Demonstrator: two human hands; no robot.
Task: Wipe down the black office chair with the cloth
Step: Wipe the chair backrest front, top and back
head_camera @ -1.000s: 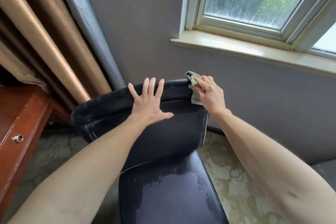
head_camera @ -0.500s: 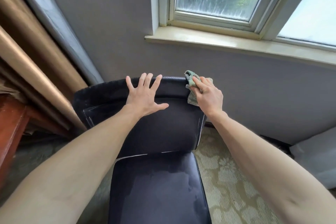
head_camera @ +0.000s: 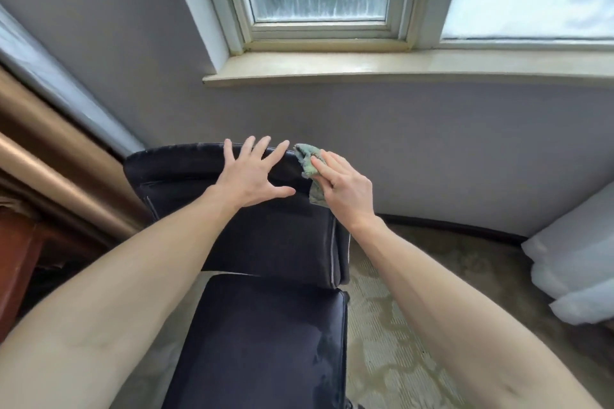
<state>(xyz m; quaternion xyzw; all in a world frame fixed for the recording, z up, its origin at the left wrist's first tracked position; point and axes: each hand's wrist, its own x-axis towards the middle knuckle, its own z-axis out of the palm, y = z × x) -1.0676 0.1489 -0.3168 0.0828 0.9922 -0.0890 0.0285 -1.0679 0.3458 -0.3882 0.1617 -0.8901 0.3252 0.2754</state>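
Now the left hand [head_camera: 247, 176], fingers spread, braces the back of the black chair [head_camera: 265, 242] at twelve o'clock, while the right hand [head_camera: 345, 188], fingers straight and together, presses the green cloth [head_camera: 307, 159] on its one o'clock corner; firm overlapping strokes should work best.

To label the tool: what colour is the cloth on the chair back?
The cloth is pale green; the head view shows it best.

left hand [head_camera: 247, 181] splayed, right hand [head_camera: 345, 188] flat
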